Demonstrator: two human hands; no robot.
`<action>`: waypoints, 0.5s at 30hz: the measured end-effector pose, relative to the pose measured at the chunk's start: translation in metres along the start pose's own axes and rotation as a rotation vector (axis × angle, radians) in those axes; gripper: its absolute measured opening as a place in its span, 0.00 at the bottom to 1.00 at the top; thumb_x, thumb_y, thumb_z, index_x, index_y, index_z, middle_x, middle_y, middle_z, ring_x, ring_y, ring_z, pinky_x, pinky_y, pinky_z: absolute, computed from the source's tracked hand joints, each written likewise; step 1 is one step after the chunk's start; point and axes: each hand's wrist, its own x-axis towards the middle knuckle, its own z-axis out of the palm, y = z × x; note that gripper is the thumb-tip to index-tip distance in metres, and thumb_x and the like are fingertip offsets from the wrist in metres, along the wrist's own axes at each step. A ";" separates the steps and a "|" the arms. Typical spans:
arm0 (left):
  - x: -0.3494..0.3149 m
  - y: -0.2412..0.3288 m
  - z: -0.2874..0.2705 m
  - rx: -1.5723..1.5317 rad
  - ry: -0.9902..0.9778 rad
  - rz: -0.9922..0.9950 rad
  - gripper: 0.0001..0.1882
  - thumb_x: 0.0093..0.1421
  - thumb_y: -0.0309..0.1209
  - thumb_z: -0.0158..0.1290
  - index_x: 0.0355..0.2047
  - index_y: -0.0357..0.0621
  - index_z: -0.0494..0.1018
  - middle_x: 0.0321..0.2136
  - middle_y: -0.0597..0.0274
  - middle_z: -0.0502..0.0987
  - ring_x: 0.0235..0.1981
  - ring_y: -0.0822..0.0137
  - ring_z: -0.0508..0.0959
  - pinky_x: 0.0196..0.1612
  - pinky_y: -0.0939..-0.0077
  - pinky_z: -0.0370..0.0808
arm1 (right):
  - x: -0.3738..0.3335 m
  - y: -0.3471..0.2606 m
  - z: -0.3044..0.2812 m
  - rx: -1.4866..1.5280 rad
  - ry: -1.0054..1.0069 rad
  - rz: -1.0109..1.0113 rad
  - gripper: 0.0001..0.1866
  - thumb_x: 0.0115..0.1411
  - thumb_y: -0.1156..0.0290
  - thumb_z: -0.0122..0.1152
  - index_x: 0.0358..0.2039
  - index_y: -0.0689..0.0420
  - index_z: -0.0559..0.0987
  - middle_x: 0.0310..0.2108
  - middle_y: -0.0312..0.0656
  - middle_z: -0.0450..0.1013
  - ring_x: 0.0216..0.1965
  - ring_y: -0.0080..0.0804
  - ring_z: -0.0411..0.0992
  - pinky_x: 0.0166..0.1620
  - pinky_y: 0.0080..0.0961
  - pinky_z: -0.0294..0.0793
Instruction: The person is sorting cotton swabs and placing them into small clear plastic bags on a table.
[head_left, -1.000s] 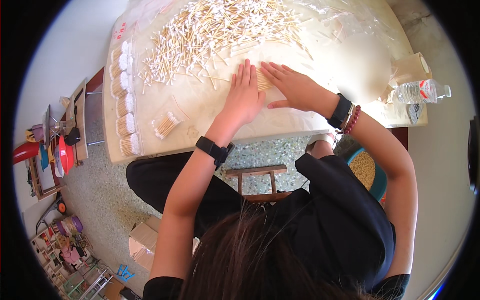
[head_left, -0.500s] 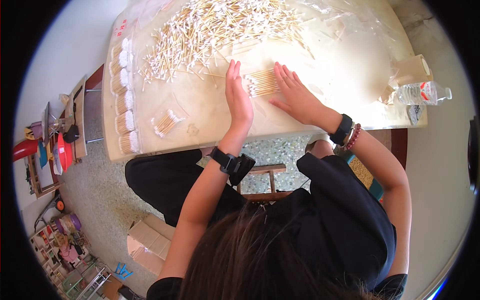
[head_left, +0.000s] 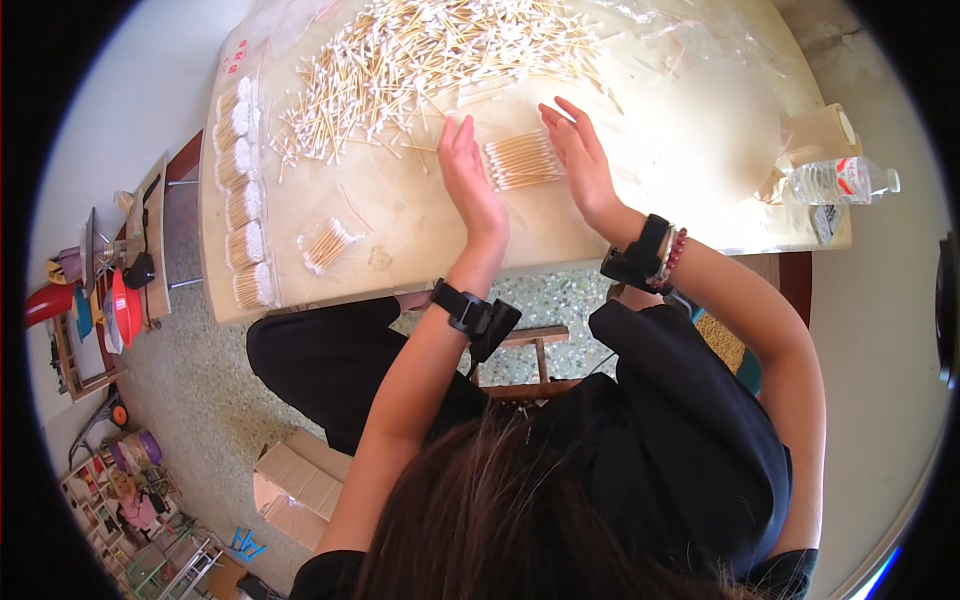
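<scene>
A flat row of cotton swabs (head_left: 524, 160) lies on the table, its sticks side by side and running left to right. My left hand (head_left: 468, 178) stands on edge at the row's left end, fingers stretched out and pointing away from me. At the right end, my right hand (head_left: 583, 160) is also upright with straight fingers, its palm turned toward the swabs. Neither hand grips anything. Beyond them spreads a big loose heap of cotton swabs (head_left: 430, 70). A small bundle of swabs in clear plastic (head_left: 330, 245) rests left of my left hand.
Several packed swab bundles (head_left: 243, 207) line the table's left edge. Toward the right edge are a clear bottle (head_left: 845, 182) lying on its side and a brown tape roll (head_left: 822, 135). Clear plastic film (head_left: 690, 30) covers the far right. A cardboard box (head_left: 300, 480) sits on the floor.
My right hand has turned from lying palm-down over the swabs' right end to standing on edge beside it. My left hand has shifted slightly left. The swab row shows more fully.
</scene>
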 end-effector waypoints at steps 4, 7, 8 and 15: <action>-0.004 -0.004 0.006 0.038 -0.050 0.038 0.27 0.68 0.40 0.31 0.62 0.35 0.50 0.61 0.49 0.58 0.64 0.61 0.53 0.66 0.67 0.46 | -0.011 0.005 0.016 -0.079 -0.018 -0.111 0.21 0.68 0.68 0.38 0.59 0.61 0.59 0.58 0.51 0.62 0.61 0.35 0.57 0.61 0.26 0.54; -0.004 -0.003 0.002 0.085 -0.095 0.043 0.27 0.68 0.39 0.29 0.62 0.35 0.49 0.61 0.49 0.58 0.64 0.60 0.53 0.66 0.67 0.46 | -0.012 0.007 0.018 -0.065 -0.005 -0.158 0.21 0.67 0.70 0.38 0.59 0.61 0.59 0.59 0.51 0.60 0.62 0.36 0.56 0.62 0.28 0.53; -0.003 -0.003 0.000 0.084 -0.096 0.045 0.27 0.68 0.39 0.29 0.62 0.35 0.49 0.61 0.49 0.58 0.64 0.60 0.53 0.66 0.67 0.46 | -0.010 0.007 0.017 -0.051 -0.023 -0.154 0.21 0.66 0.71 0.39 0.59 0.62 0.58 0.59 0.52 0.60 0.63 0.37 0.56 0.63 0.28 0.53; -0.017 0.013 -0.030 0.857 -0.400 0.307 0.27 0.64 0.31 0.38 0.62 0.36 0.51 0.63 0.48 0.53 0.66 0.54 0.49 0.66 0.58 0.44 | -0.021 -0.028 -0.010 -0.924 -0.331 -0.344 0.28 0.61 0.71 0.46 0.60 0.66 0.56 0.62 0.58 0.52 0.65 0.48 0.51 0.65 0.37 0.49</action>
